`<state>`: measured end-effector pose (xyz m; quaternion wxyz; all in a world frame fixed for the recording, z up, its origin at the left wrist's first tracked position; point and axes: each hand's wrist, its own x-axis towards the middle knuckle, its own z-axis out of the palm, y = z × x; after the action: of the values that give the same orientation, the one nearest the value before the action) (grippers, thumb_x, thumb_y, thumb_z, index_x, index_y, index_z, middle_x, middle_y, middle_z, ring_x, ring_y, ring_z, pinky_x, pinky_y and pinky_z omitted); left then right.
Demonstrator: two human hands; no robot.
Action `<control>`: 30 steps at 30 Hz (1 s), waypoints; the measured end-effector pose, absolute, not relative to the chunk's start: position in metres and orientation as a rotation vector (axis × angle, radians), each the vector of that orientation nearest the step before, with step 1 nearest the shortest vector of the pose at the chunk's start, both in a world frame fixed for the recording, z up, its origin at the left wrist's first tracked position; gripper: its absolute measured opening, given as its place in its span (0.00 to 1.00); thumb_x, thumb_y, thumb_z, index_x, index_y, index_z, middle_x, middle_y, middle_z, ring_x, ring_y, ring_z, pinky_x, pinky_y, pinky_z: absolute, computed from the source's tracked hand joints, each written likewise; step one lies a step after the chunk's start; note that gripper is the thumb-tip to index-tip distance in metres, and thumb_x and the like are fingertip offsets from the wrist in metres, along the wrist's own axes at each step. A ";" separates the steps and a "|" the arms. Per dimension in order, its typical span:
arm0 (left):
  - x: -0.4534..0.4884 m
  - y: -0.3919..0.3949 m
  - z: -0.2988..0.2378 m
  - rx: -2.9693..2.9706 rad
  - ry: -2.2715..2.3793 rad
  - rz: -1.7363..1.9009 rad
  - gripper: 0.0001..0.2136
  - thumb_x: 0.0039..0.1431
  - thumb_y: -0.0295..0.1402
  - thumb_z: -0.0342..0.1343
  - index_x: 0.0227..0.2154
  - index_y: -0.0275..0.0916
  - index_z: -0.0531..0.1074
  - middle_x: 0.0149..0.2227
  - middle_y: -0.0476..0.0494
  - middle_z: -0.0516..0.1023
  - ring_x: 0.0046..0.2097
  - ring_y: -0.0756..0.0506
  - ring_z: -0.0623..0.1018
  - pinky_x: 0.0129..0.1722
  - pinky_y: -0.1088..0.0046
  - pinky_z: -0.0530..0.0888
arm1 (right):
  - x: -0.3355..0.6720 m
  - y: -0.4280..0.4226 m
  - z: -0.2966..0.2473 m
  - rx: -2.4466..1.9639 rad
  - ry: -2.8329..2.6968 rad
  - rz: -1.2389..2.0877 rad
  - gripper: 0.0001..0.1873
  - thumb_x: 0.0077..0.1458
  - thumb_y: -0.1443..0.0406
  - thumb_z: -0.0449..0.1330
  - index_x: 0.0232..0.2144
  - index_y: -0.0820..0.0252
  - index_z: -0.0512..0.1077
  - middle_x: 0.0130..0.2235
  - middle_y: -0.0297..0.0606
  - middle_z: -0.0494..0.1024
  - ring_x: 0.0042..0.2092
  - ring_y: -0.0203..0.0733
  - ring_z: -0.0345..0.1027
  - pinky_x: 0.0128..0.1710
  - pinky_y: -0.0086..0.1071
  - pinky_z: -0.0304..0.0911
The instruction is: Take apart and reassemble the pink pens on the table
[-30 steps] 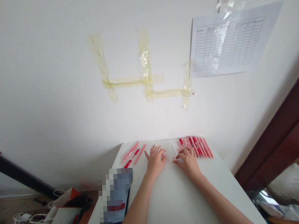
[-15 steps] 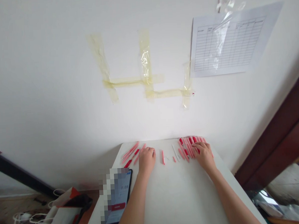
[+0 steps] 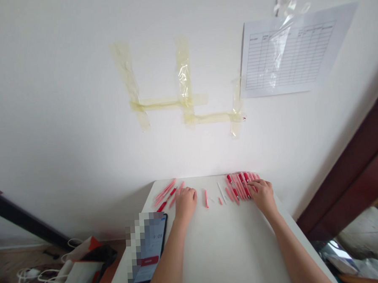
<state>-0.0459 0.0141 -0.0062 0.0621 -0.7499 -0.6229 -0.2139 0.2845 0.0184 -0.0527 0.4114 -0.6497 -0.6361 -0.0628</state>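
My left hand rests curled on the white table, its knuckles beside a loose group of pink and red pens at the far left. My right hand lies over the right end of a row of several pink and red pens at the far right, fingers bent onto them. Between my hands lie a pink pen part, a small pink piece and a thin white refill. I cannot see whether either hand grips a pen.
A phone lies at the table's left edge. The wall behind carries yellowed tape strips and a printed sheet. Bags and cables sit on the floor at left; a dark wooden frame stands at right.
My hands moved apart from the table's middle: the left toward the left pen group, the right onto the right row. Small pen parts now lie uncovered between them.
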 end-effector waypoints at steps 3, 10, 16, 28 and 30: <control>-0.044 0.013 -0.004 -2.275 -1.890 -0.662 0.11 0.63 0.30 0.47 0.33 0.43 0.76 0.36 0.45 0.79 0.45 0.42 0.74 0.56 0.57 0.62 | 0.276 0.014 -0.049 -1.655 -1.595 -0.183 0.15 0.57 0.59 0.54 0.36 0.55 0.80 0.44 0.44 0.75 0.48 0.53 0.59 0.48 0.46 0.57; -0.034 0.008 0.003 -2.361 -1.810 -0.737 0.09 0.61 0.30 0.51 0.37 0.44 0.77 0.43 0.46 0.77 0.50 0.43 0.73 0.61 0.55 0.59 | 0.245 0.001 -0.046 -1.559 -1.754 -0.255 0.11 0.58 0.60 0.57 0.36 0.52 0.79 0.45 0.41 0.73 0.51 0.52 0.59 0.51 0.49 0.56; -0.026 0.009 0.012 -2.511 -1.725 -0.528 0.14 0.59 0.32 0.55 0.48 0.51 0.74 0.53 0.42 0.72 0.58 0.37 0.66 0.62 0.42 0.54 | 0.221 -0.007 -0.042 -1.463 -1.855 -0.288 0.08 0.59 0.60 0.57 0.33 0.51 0.77 0.44 0.40 0.73 0.52 0.52 0.58 0.53 0.48 0.56; 0.021 0.059 0.007 -2.868 -1.456 -0.512 0.16 0.57 0.25 0.55 0.42 0.54 0.77 0.58 0.44 0.68 0.63 0.37 0.59 0.62 0.34 0.47 | 0.205 -0.014 -0.041 -1.465 -1.894 -0.235 0.03 0.56 0.63 0.62 0.31 0.52 0.77 0.43 0.38 0.73 0.52 0.51 0.58 0.57 0.51 0.50; 0.025 0.066 0.003 -2.904 -1.437 -0.512 0.16 0.56 0.23 0.54 0.40 0.53 0.78 0.57 0.45 0.68 0.63 0.38 0.59 0.62 0.33 0.45 | 0.204 -0.014 -0.040 -1.467 -1.894 -0.228 0.03 0.56 0.63 0.62 0.31 0.52 0.77 0.43 0.38 0.73 0.52 0.51 0.58 0.56 0.51 0.50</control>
<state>0.0251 0.0660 0.0033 -0.0691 -0.8832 -0.4370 -0.1557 0.2038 -0.0139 -0.0404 0.3596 -0.5688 -0.7344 -0.0885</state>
